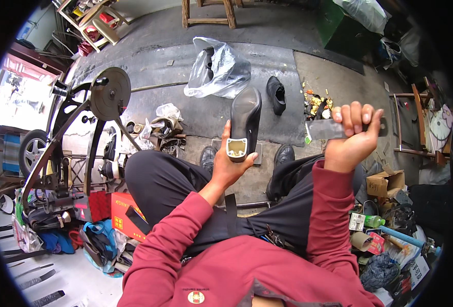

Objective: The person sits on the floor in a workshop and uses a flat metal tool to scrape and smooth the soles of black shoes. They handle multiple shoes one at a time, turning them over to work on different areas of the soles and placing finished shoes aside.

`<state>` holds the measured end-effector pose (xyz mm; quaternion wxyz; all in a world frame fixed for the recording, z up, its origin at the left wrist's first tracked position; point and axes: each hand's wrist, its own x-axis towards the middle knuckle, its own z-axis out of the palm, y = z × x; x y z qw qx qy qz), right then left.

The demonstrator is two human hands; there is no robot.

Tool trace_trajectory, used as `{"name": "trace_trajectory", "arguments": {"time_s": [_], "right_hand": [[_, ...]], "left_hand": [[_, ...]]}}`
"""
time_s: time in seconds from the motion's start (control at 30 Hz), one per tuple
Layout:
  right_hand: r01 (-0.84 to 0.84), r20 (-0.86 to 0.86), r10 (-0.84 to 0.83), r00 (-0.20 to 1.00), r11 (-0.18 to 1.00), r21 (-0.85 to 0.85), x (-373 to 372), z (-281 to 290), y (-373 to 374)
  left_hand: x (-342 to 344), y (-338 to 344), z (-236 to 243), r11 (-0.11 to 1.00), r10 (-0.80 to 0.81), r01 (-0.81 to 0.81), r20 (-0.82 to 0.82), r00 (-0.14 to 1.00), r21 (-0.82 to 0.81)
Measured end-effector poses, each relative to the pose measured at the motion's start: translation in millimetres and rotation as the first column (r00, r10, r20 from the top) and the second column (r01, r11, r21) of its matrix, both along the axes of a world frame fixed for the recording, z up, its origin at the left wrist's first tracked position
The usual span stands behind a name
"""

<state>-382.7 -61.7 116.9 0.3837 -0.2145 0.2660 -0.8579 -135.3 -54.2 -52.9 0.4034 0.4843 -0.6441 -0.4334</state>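
A black heeled shoe [246, 120] is in my left hand [230, 166], whose fingers wrap round its heel end. The sole faces up and the toe points away from me. On top of the heel, a yellowish recess with a pale rim [236, 148] lies exposed. To the right and raised, my right hand [357, 130] is closed round a flat, wide-bladed knife [323, 129]. Its grey blade sticks out to the left, apart from the shoe, and a dark end shows past my wrist. Another black shoe [276, 95] stands on the floor beyond.
A clear plastic bag [221, 69] with something dark inside lies ahead. At left stands a black hand-cranked machine with a wheel [110, 93]. Scraps [318, 105] are heaped on the floor at right. Blades [37, 280] lie at lower left; a cardboard box [385, 182] sits among clutter at right.
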Motion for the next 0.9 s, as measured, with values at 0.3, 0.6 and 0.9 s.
{"name": "trace_trajectory", "arguments": {"time_s": [0.3, 0.6, 0.9], "right_hand": [[-0.09, -0.341, 0.029, 0.939, 0.983, -0.163, -27.2, 54.0, -28.8], [-0.071, -0.272, 0.069, 0.96, 0.997, 0.002, -44.6, -16.0, -47.0], [-0.122, -0.304, 0.103, 0.947, 0.992, -0.042, -91.8, -25.5, -37.4]], "left_hand": [[-0.9, 8.9, 9.2, 0.997, 0.063, -0.067, 0.088, 0.994, 0.045], [-12.6, 27.6, 10.0, 0.987, 0.159, -0.149, -0.219, 0.963, 0.063], [-14.0, 14.0, 47.7, 0.902, 0.352, -0.188, -0.407, 0.843, 0.389]]}}
